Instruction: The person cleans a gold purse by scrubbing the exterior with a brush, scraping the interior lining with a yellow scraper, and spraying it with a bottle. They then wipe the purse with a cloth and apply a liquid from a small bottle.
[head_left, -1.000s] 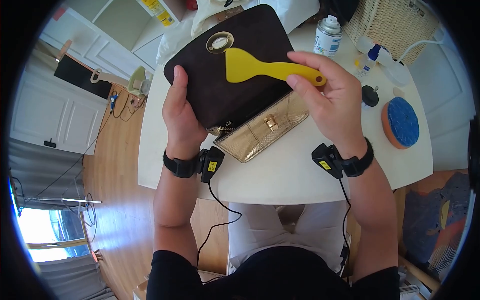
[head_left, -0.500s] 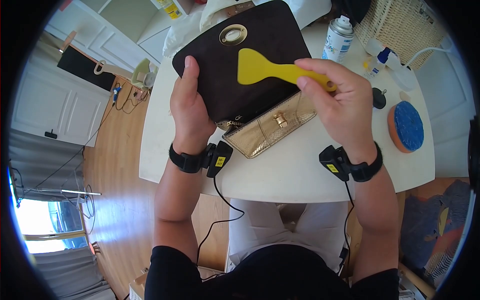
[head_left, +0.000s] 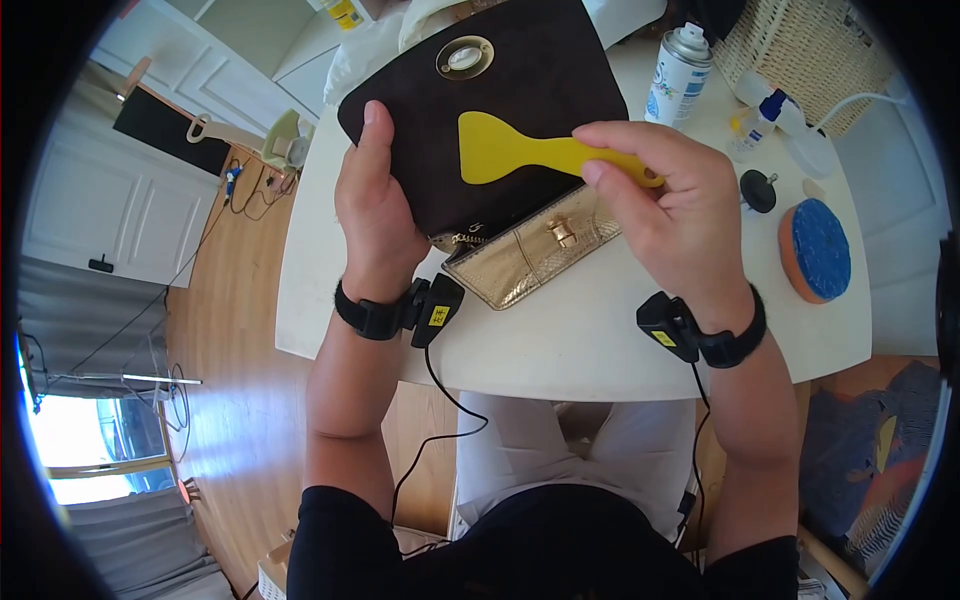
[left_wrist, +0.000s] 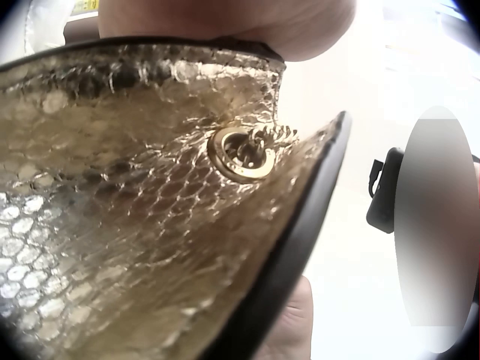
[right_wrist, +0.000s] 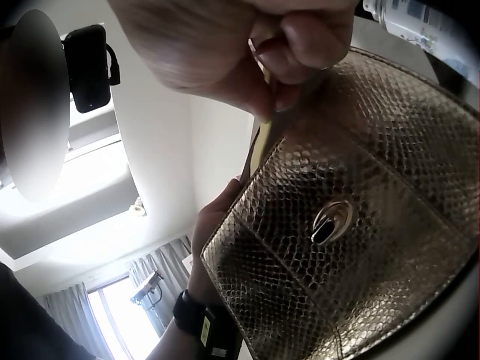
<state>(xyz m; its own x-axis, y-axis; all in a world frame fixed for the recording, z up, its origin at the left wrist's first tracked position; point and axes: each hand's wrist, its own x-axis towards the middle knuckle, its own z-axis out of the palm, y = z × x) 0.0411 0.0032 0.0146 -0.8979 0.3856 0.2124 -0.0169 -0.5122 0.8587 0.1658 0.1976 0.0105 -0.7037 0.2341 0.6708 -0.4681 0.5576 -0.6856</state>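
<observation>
My left hand (head_left: 378, 205) grips the raised flap of a gold snakeskin-pattern handbag (head_left: 530, 262), its thumb over the left edge and its other fingers hidden behind. The flap's dark inner side (head_left: 430, 130) faces up, with an oval metal-rimmed lock opening (head_left: 465, 58) near its far edge. Between thumb and forefinger, my right hand (head_left: 685, 205) pinches the handle of a yellow scraper (head_left: 495, 150); its wide blade overlaps the dark lining. A gold turn-lock (head_left: 562, 232) sits on the bag's front. In the left wrist view, a metal eyelet (left_wrist: 242, 154) with chain shows at the bag's side.
Right of the bag on the white table (head_left: 560, 350) stand a spray can (head_left: 680, 80) and a small blue-capped bottle (head_left: 757, 125). A black knobbed disc (head_left: 758, 190) and a round blue-and-orange sponge pad (head_left: 815, 250) lie nearer. Behind them is a woven basket (head_left: 785, 60).
The scraper has moved over the lining, away from the oval opening and toward the bag's body. The left hand keeps its hold on the flap. The whole head view has shifted slightly.
</observation>
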